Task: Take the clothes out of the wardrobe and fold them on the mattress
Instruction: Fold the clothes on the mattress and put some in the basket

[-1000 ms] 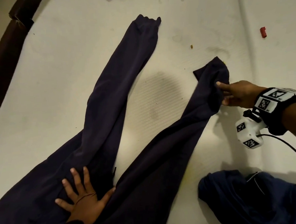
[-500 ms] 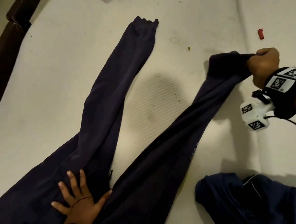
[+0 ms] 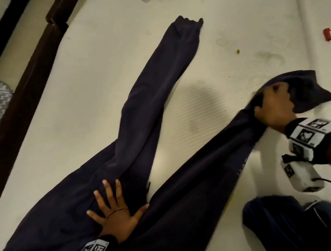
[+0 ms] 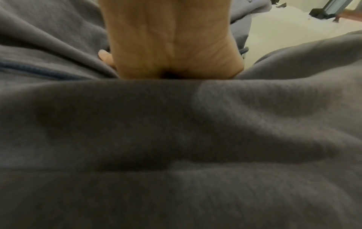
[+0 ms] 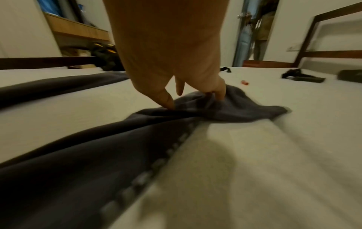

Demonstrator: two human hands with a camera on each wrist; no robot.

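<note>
Dark navy trousers (image 3: 159, 98) lie spread on the cream mattress (image 3: 100, 71), their legs apart in a V. My left hand (image 3: 115, 210) presses flat with spread fingers on the cloth where the legs meet; in the left wrist view the left hand (image 4: 170, 46) rests on the trouser fabric (image 4: 176, 139). My right hand (image 3: 273, 104) grips the bunched hem end of the right leg (image 3: 211, 165), low on the mattress. In the right wrist view the right hand (image 5: 195, 99) pinches a fold of that leg (image 5: 98, 155) between thumb and fingers.
A crumpled blue garment (image 3: 292, 226) lies at the near right. A small red object (image 3: 327, 34) sits far right on the mattress. The dark wooden bed frame (image 3: 24, 90) runs along the left. Dark items (image 5: 301, 77) lie further off, and a person stands in the doorway (image 5: 260, 31).
My right hand went from touching the right leg's hem to gripping and lifting it to the right, and now holds it down near the mattress. The left hand stays pressed in place.
</note>
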